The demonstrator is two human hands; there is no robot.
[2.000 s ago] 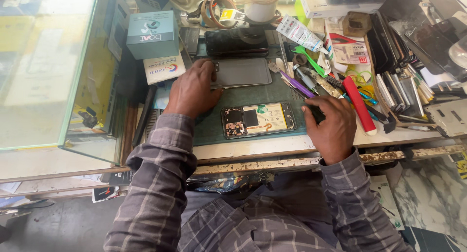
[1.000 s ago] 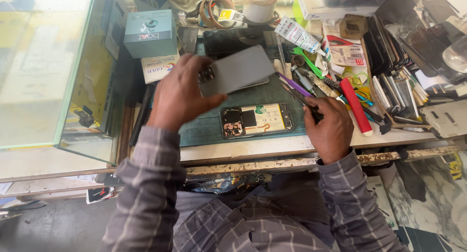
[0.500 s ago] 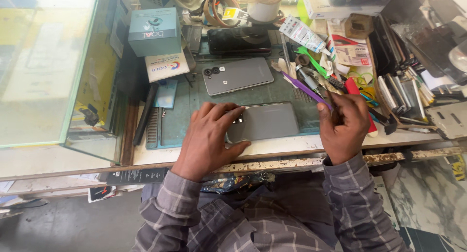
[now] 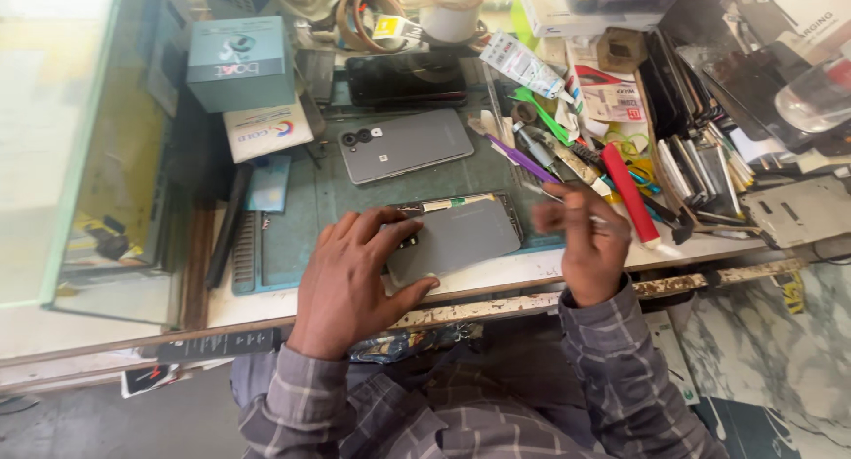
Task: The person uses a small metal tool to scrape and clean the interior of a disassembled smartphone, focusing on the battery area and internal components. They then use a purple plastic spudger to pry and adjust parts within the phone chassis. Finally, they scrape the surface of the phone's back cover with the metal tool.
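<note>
My left hand (image 4: 355, 277) grips a grey back cover (image 4: 461, 237), fingers spread on its left end and thumb under its near edge. The cover lies over an opened phone (image 4: 456, 202), of which only a strip of the inside shows along the far edge. Both rest on a green work mat (image 4: 301, 220). To the right, my right hand (image 4: 581, 246) is raised just above the mat's edge, fingers pinched on a thin tool (image 4: 598, 218). A second grey phone (image 4: 403, 144) lies face down farther back.
A black phone (image 4: 406, 76) and a teal box (image 4: 239, 62) sit at the back. Loose tools, a purple pen (image 4: 523, 160), a red handle (image 4: 629, 193) and stacked phone parts (image 4: 700, 158) crowd the right side. A glass counter (image 4: 71, 140) is on the left.
My left hand lifted the grey cover from the back of the mat and brought it down over the opened phone. My right hand rose slightly and pinched its tool.
</note>
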